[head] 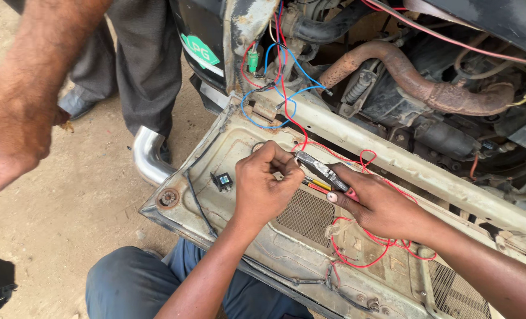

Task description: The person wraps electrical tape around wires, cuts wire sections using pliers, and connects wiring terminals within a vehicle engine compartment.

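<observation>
My left hand (264,188) rests on the dirty cream front panel (227,147) of a vehicle, its fingertips pinched on the end of a thin red wire (366,158). My right hand (384,207) grips red-handled pliers (323,173), whose dark jaws point at my left fingertips. A yellow and a red lead (317,185) lie just under the pliers. The red wire loops loosely over the panel and under my right wrist. My knee in blue-grey trousers (127,283) is below the panel.
A small black relay (222,181) sits left of my left hand, a mesh grille (307,216) below it. Blue wires (286,94), a green connector (253,60) and a rusty pipe (419,85) fill the engine bay. Another person's hand (9,127) and grey-trousered legs (139,65) are at the left, beside a chrome tube (147,155).
</observation>
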